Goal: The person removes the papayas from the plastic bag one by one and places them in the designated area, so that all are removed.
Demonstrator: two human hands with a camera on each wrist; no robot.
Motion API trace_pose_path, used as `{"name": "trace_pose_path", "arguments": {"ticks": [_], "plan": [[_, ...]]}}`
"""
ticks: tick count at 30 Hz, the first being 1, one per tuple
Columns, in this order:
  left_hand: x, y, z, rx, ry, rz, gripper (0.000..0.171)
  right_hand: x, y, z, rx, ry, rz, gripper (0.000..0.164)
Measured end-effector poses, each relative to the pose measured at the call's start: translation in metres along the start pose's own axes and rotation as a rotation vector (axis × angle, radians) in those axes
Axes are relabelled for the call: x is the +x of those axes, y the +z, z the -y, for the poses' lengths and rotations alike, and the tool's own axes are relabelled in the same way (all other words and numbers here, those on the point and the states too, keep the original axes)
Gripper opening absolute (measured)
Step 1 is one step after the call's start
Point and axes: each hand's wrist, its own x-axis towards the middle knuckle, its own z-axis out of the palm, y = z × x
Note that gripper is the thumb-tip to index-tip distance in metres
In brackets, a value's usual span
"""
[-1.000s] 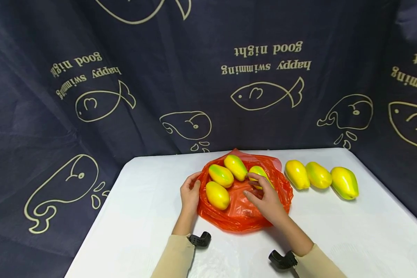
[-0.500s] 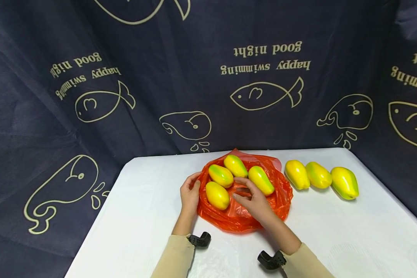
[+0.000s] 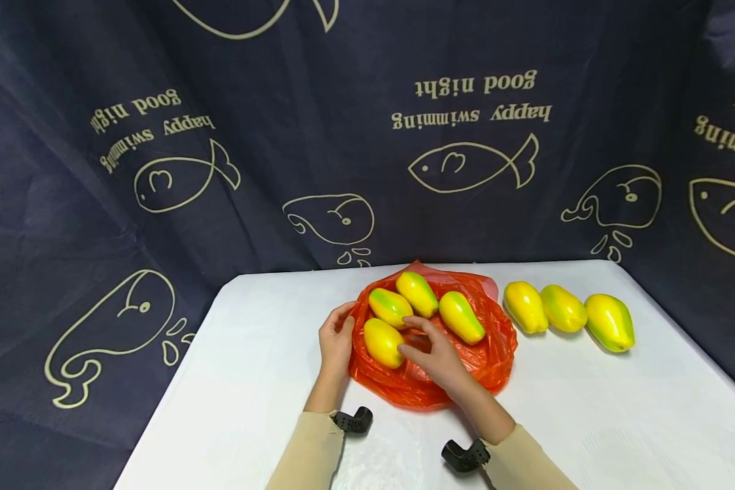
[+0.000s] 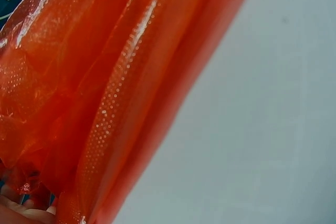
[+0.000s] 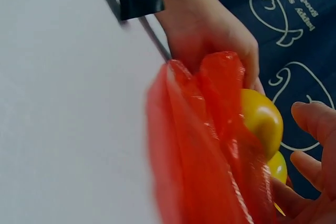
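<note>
A red plastic bag [image 3: 422,388] lies on the table with its mouth spread wide. Inside it are several yellow-green papayas, among them a front-left papaya [image 3: 381,342], a papaya [image 3: 389,306] behind that, a rear papaya [image 3: 417,292] and a right papaya [image 3: 461,317]. My left hand [image 3: 335,344] grips the bag's left rim between thumb and fingers. Over the bag's middle, my right hand [image 3: 435,357] has its fingers spread and bent, near the front-left papaya. In the right wrist view a gap shows between the right fingers [image 5: 310,166] and the yellow papaya [image 5: 262,121].
To the right of the bag, outside it, three more papayas lie in a row: one papaya [image 3: 525,307], a middle papaya [image 3: 563,308] and an outer papaya [image 3: 610,322]. The white table [image 3: 239,381] ends at a dark blue printed curtain [image 3: 343,136] behind.
My right hand has moved left, from over the right papaya to beside the front-left one. The right papaya now lies uncovered in the bag. My left hand has stayed on the rim.
</note>
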Motion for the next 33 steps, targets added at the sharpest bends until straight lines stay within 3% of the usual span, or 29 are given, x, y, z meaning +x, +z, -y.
{"name": "trace_pose_path", "arguments": {"ticks": [12, 23, 26, 33], "plan": [[-0.001, 0.003, -0.003, 0.006, 0.015, -0.021, 0.029, 0.003, 0.013, -0.003, -0.017, -0.002, 0.007, 0.054], [-0.001, 0.001, -0.003, 0.003, -0.015, 0.004, 0.032, 0.006, 0.02, -0.003, -0.069, -0.005, -0.01, 0.056], [-0.002, 0.001, -0.008, 0.001, -0.024, 0.015, 0.032, 0.006, 0.022, -0.003, -0.078, -0.001, -0.019, 0.056], [-0.017, 0.001, -0.033, 0.014, 0.04, 0.012, 0.031, 0.006, 0.024, -0.003, -0.041, 0.016, -0.024, 0.057]]}}
